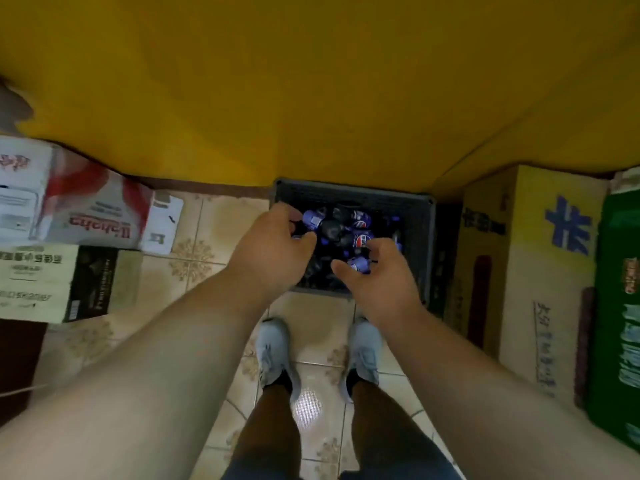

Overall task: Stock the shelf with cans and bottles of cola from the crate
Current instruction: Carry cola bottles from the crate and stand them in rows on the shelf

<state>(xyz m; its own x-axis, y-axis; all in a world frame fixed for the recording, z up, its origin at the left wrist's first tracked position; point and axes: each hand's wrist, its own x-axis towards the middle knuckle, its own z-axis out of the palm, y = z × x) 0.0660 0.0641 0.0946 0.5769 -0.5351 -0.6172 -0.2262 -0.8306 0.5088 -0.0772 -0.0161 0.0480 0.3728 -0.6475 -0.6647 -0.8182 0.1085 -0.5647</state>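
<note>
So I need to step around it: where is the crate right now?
In the head view the dark crate sits on the tiled floor just ahead of the person's shoes, against the yellow panel, with a yellow carton to its right.

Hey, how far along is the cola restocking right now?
Nothing visibly stocked; no shelf contents show. In hand: the left hand and right hand reach into the crate, with no clear grip yet. Left: a pile of cola bottles remains inside.

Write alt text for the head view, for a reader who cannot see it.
A person's left hand and right hand reach into a dark crate of cola bottles on a tiled floor, between cardboard boxes, below a yellow surface.
</note>
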